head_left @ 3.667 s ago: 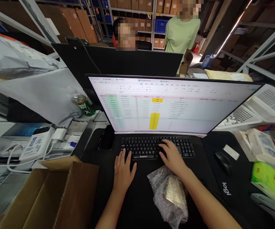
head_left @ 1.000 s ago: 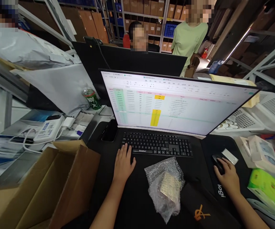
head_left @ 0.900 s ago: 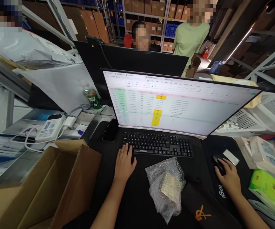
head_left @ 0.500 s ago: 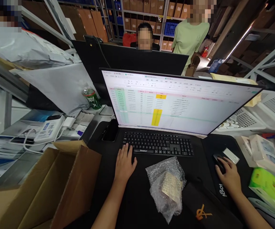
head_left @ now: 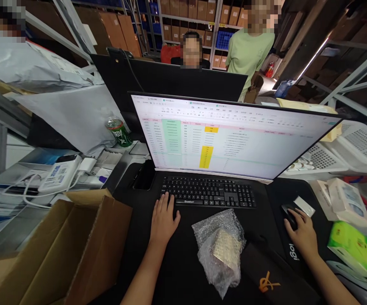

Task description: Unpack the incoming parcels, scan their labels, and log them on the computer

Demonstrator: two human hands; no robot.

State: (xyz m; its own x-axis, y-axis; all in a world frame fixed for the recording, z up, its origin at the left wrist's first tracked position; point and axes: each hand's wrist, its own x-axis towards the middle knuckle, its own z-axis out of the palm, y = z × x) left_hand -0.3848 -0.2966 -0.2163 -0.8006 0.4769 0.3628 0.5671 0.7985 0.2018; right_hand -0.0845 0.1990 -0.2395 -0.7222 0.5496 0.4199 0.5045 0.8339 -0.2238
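My left hand (head_left: 163,218) lies flat with fingers stretched out, its tips on the lower left keys of the black keyboard (head_left: 207,192). My right hand (head_left: 299,232) is cupped over the black mouse (head_left: 289,213) on the dark desk mat (head_left: 177,258). Between my arms lies a bubble-wrap bag (head_left: 219,248) holding a small gold-coloured block. A wide monitor (head_left: 231,137) behind the keyboard shows a spreadsheet with green and yellow columns.
An open cardboard box (head_left: 53,250) stands at the lower left. A black phone (head_left: 141,178) lies left of the keyboard, a green bottle (head_left: 117,132) behind it. White baskets (head_left: 339,152), small boxes (head_left: 345,201) and a green packet (head_left: 355,248) crowd the right. Two people (head_left: 247,42) are behind a second monitor.
My right hand left the keyboard and went to the mouse. On the screen the green highlighted column now sits one column further right. My left hand has stayed put.
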